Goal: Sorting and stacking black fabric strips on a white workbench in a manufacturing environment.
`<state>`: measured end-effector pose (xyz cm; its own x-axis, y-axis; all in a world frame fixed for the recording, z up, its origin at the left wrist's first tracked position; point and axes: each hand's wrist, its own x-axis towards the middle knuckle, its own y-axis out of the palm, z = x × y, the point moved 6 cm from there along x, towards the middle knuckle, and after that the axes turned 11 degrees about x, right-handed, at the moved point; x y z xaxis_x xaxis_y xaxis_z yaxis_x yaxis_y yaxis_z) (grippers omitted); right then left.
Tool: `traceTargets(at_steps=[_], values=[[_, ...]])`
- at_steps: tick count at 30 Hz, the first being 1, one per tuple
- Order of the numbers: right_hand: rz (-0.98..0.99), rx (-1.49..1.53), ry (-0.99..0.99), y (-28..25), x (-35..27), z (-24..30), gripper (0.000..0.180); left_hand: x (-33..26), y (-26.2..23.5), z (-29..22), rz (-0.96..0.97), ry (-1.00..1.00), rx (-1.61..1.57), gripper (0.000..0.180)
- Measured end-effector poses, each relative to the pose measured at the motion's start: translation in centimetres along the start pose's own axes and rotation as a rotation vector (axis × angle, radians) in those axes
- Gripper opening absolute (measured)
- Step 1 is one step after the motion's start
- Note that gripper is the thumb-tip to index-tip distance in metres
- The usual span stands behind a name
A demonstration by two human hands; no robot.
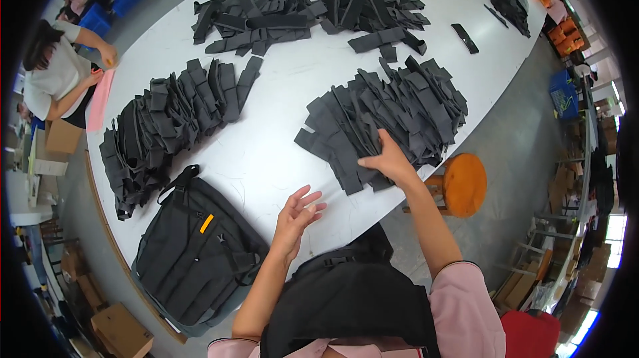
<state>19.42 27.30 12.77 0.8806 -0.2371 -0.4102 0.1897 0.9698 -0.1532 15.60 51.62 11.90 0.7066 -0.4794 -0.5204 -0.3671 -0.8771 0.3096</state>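
Note:
My right hand reaches into the near end of a pile of dark grey fabric strips on the right of the white table. Its thumb and index finger are spread apart against the strips; the other fingers are mostly hidden. Above the table's near edge, my left hand is open and holds nothing, its fingers loosely curved. A black backpack with an orange tab lies to its left. Another black bag-like piece rests against my front, partly over the table edge.
More strips form a row on the left and a loose heap at the far side. A single strip lies near black bundled material. A wooden stool stands at the right edge; a person handles pink material at left.

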Motion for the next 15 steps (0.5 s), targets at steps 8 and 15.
traceTargets(at_steps=[8,15], values=[[0.271,0.344,0.074,5.4,-5.6,-3.2,0.06,3.7,2.3,0.2,-0.05,-0.043,-0.176,0.084],[0.506,0.142,0.015,9.3,-7.3,-1.7,0.076,3.5,-0.4,1.2,-0.09,-0.043,-0.333,0.048]])
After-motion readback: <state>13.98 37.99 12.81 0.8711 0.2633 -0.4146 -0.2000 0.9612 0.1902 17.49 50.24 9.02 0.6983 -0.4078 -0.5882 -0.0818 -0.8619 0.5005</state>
